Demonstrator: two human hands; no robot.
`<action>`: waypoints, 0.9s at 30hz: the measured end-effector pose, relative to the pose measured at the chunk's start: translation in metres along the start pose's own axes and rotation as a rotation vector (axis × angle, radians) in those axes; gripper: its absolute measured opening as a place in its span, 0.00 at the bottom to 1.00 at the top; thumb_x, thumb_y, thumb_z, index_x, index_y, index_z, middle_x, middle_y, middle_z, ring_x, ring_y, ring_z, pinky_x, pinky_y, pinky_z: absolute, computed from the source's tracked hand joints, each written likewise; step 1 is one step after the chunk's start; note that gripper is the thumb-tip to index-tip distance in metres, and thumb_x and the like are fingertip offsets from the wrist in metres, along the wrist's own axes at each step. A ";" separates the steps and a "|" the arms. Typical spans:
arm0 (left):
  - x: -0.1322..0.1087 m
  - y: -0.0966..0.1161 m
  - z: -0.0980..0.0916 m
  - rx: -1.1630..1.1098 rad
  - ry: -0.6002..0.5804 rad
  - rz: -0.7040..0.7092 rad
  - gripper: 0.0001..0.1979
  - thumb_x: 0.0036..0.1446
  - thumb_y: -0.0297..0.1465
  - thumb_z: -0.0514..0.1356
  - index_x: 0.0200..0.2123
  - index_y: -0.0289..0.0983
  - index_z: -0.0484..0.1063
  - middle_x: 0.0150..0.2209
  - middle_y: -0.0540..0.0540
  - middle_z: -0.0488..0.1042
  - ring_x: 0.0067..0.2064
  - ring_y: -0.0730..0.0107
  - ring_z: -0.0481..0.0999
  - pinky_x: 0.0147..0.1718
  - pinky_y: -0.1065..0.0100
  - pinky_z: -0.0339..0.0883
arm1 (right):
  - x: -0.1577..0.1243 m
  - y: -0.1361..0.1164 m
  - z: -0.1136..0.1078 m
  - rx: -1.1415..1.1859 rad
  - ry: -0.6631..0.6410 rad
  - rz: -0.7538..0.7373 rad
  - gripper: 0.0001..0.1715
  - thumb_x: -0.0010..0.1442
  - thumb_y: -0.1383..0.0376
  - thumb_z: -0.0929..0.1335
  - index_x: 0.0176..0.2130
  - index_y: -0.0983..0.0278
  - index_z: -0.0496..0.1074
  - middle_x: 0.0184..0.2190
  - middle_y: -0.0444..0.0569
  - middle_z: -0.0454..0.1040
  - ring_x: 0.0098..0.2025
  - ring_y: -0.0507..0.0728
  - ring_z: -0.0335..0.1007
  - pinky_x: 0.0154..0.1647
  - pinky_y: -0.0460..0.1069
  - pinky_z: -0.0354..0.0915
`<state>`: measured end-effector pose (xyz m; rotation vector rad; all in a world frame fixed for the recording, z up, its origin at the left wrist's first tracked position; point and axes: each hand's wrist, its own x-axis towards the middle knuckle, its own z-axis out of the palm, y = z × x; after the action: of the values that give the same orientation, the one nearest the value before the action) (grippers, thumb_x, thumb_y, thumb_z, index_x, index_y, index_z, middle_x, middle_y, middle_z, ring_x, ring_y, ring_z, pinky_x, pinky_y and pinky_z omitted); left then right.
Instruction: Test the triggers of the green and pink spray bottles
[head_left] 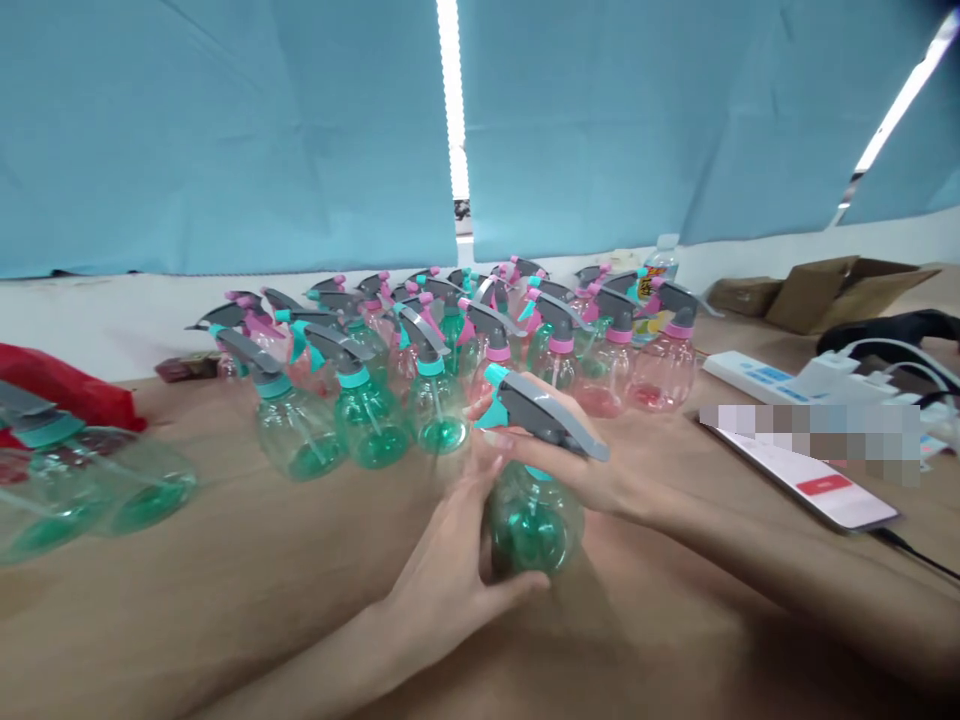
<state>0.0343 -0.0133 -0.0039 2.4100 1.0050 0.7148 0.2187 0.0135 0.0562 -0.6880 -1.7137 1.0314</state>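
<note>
Left hand point(450, 583) has its fingers curled round the belly of the green spray bottle point(534, 530), thumb in front, the other fingertips hidden behind it. Right hand point(600, 485) is clamped on the neck, so the collar's mostly covered. The bottle is see-through green with a grey trigger head point(544, 412) and teal nozzle. It's upright on the wooden table point(262, 600), just in front of a blurry crowd of spray bottles point(442, 400).

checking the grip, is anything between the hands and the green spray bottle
Nothing visible. The left hand cups the green spray bottle directly, the right hand grips its neck under the grey trigger. The other bottles stand behind, apart.
</note>
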 end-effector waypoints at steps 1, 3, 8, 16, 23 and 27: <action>-0.002 -0.004 -0.002 0.038 -0.010 -0.013 0.46 0.54 0.47 0.64 0.66 0.47 0.39 0.61 0.37 0.61 0.60 0.44 0.63 0.53 0.44 0.62 | 0.002 0.002 0.000 0.005 0.002 -0.012 0.10 0.59 0.62 0.68 0.42 0.59 0.65 0.33 0.41 0.68 0.30 0.50 0.63 0.33 0.48 0.62; -0.005 -0.011 -0.006 0.133 -0.042 -0.019 0.42 0.55 0.46 0.63 0.65 0.45 0.44 0.60 0.37 0.62 0.59 0.44 0.64 0.52 0.44 0.62 | 0.007 0.004 -0.002 -0.004 0.003 -0.026 0.12 0.59 0.61 0.68 0.42 0.59 0.65 0.39 0.44 0.71 0.31 0.50 0.66 0.36 0.49 0.64; -0.008 -0.024 -0.017 0.281 -0.045 -0.040 0.31 0.61 0.39 0.58 0.64 0.45 0.51 0.60 0.39 0.62 0.59 0.48 0.63 0.53 0.46 0.60 | 0.012 0.001 -0.006 -0.089 -0.019 0.034 0.11 0.59 0.60 0.68 0.42 0.58 0.64 0.35 0.42 0.72 0.29 0.51 0.65 0.34 0.49 0.64; -0.011 -0.026 -0.014 0.313 -0.042 -0.024 0.27 0.61 0.37 0.56 0.63 0.42 0.56 0.59 0.38 0.64 0.59 0.47 0.63 0.54 0.47 0.59 | 0.011 -0.009 -0.006 -0.200 -0.041 0.102 0.07 0.59 0.59 0.67 0.32 0.58 0.64 0.25 0.40 0.63 0.25 0.50 0.60 0.25 0.47 0.58; -0.011 -0.023 -0.013 0.348 -0.079 -0.039 0.26 0.61 0.37 0.57 0.62 0.39 0.58 0.59 0.37 0.64 0.59 0.47 0.63 0.54 0.47 0.60 | 0.014 -0.022 -0.005 -0.202 -0.026 0.029 0.17 0.59 0.66 0.66 0.25 0.59 0.54 0.21 0.38 0.53 0.21 0.49 0.48 0.21 0.47 0.50; -0.011 -0.023 -0.014 0.357 -0.079 -0.029 0.26 0.62 0.37 0.56 0.61 0.39 0.59 0.59 0.38 0.65 0.59 0.47 0.63 0.54 0.46 0.60 | 0.012 -0.028 -0.009 -0.245 -0.081 0.056 0.17 0.59 0.64 0.65 0.25 0.59 0.52 0.20 0.38 0.52 0.22 0.50 0.47 0.22 0.48 0.50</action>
<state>0.0072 -0.0040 -0.0096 2.6927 1.2179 0.4558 0.2230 0.0130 0.0877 -0.8643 -1.9204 0.9064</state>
